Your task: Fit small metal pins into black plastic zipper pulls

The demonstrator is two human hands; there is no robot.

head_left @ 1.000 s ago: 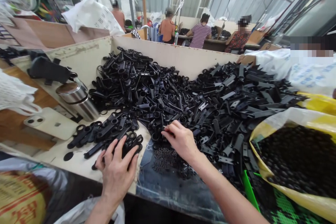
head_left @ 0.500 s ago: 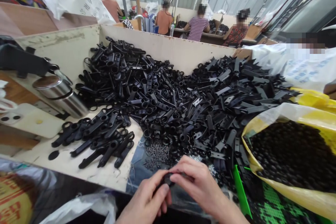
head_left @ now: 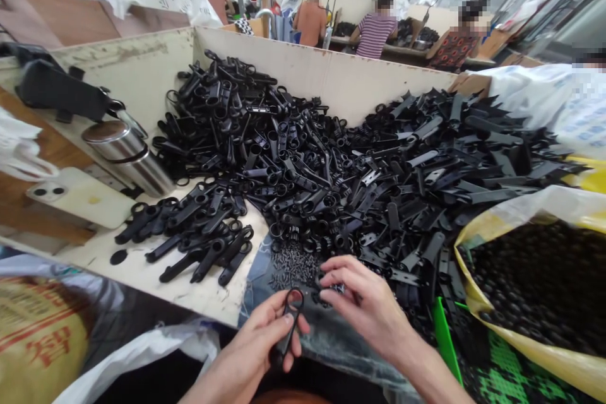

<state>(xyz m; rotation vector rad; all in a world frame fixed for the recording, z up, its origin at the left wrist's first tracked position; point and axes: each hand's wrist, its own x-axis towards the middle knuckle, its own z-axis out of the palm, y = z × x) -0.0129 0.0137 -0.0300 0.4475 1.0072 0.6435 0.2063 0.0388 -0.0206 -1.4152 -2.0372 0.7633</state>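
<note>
My left hand (head_left: 267, 334) is closed around a black plastic handle part (head_left: 286, 328), held upright with its ring-shaped end on top. To its right, my right hand (head_left: 357, 293) is over the denim-covered front of the bench, thumb and fingers apart and slightly curled. Its fingertips are beside a heap of small dark screws (head_left: 293, 265) and some small black pieces; whether they touch any is unclear. Behind the screws rises a big pile of black plastic parts (head_left: 293, 158), rings and levers mixed. Several similar handle parts (head_left: 208, 240) lie grouped on the pale board at left.
A steel flask (head_left: 130, 158) and a pale phone (head_left: 88, 196) are at left. On the right stand a yellow-white sack (head_left: 530, 322) of small round black pieces and a green basket (head_left: 447, 344). Low panels (head_left: 322, 66) enclose the bench; several people sit beyond.
My hands were together on the part; now they are apart. The right hand has moved up and away toward the screws, and the ring end in my left hand shows. The view has shifted slightly.
</note>
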